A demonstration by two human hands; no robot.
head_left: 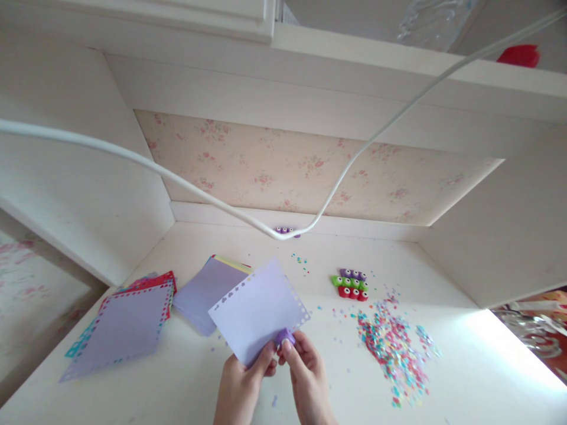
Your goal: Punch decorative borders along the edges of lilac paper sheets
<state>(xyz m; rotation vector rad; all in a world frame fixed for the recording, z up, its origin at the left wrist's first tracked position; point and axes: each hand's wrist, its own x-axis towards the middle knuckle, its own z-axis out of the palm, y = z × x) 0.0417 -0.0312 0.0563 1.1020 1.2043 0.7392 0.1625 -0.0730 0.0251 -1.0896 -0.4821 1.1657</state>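
Observation:
My left hand [245, 381] pinches the near edge of a lilac paper sheet [257, 307] held up over the desk. Punched shapes run along the sheet's top and right edges. My right hand [305, 372] grips a small purple paper punch [284, 337] clamped on the sheet's lower right edge. Both hands are closed, close together at the bottom centre.
A stack of punched coloured sheets [121, 321] lies at the left, a stack of plain sheets [206, 289] beside it. Several small punches [351, 284] sit in rows at the right, above a heap of confetti [392, 348]. A white cable [186, 183] hangs across the view.

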